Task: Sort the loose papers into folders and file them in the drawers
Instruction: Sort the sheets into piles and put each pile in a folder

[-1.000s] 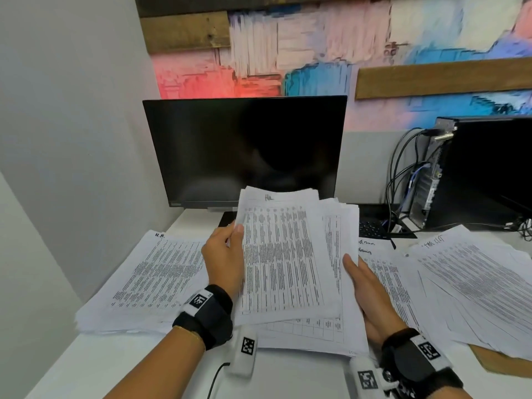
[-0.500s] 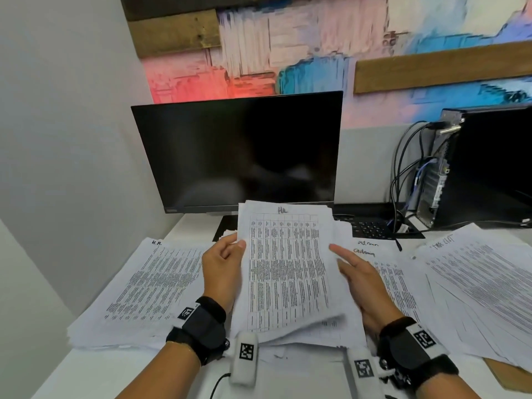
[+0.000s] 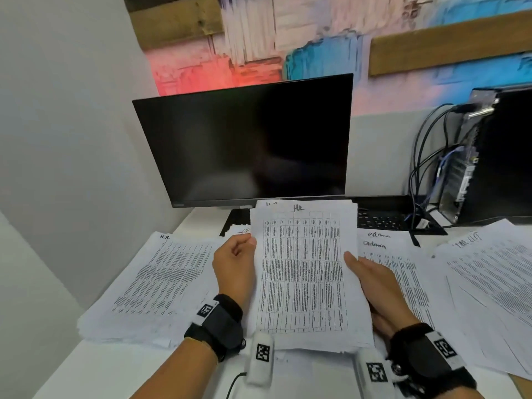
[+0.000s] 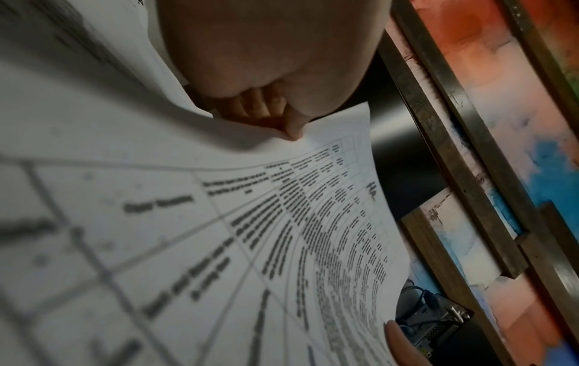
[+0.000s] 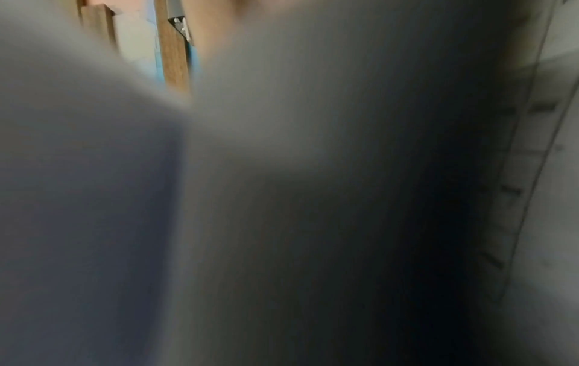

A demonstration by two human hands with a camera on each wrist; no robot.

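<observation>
A stack of printed table sheets point(image 3: 302, 272) with "HR" handwritten at the top stands tilted up over the desk's middle, held between both hands. My left hand point(image 3: 236, 263) grips its left edge, and the thumb point(image 4: 293, 128) pinches the top sheet. My right hand point(image 3: 371, 280) holds the right edge with the thumb on the front; its fingers are hidden behind the sheets. A fingertip point(image 4: 398, 339) shows at the stack's far edge in the left wrist view. The right wrist view is a close grey blur.
A pile marked "H.R." point(image 3: 161, 283) lies at left, an "admin" pile point(image 3: 397, 269) at right, and another spread pile point(image 3: 489, 277) further right. Behind stand a dark monitor point(image 3: 244, 142), a keyboard point(image 3: 383, 220) and a computer tower point(image 3: 495, 156) with cables. A brown folder corner point(image 3: 524, 384) shows at bottom right.
The fanned sheets have been drawn into one squared stack. My right hand let go of the edge, hovered with fingers spread, then came back onto the right edge.
</observation>
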